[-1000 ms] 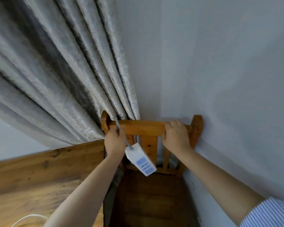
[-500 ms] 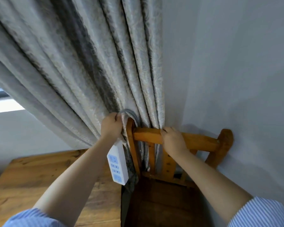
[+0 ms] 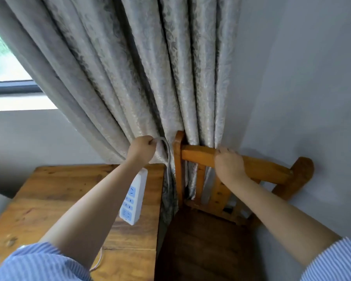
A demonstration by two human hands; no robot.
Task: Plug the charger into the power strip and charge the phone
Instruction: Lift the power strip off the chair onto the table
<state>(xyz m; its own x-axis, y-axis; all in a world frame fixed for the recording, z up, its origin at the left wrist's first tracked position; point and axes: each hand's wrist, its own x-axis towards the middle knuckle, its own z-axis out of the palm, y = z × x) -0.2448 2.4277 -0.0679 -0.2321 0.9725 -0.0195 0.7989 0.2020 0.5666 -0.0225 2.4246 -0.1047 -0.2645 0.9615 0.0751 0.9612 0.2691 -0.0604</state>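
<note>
Left hand [image 3: 142, 150] raised in front of the grey patterned curtain [image 3: 130, 67], fingers [image 3: 150, 141] clenched around the grey power cord [image 3: 167, 151] near its upper bend. The cord arcs out of the fist to the right, then drops down along the curtain folds, just beside the left post of the chair back. White oblong power strip with pale blue socket panels [image 3: 133, 197] hangs below the left wrist, partly hidden behind the forearm at its top end; it dangles tilted, lower end toward the camera, in the air over the right edge of the brown wooden worktop [image 3: 55, 195], not resting on it. Strip sits well below the fingers, linked to them only by the cord; cannot tell exactly where cord joins strip. Right hand [image 3: 229, 163] grips the top rail of the orange-brown wooden slat-back chair [image 3: 272, 173], fingers [image 3: 225, 152] curled over the rail's far edge. Chair stands against the pale grey wall [image 3: 302, 88], its dark seat below, curtain fabric hanging behind and through the slats. A thin white cable [image 3: 98, 260] lies on the worktop near the lower frame edge, beside the blue-and-white striped shirt sleeve [image 3: 39, 262]. Window [image 3: 6, 63] at far left, bright outside.
</note>
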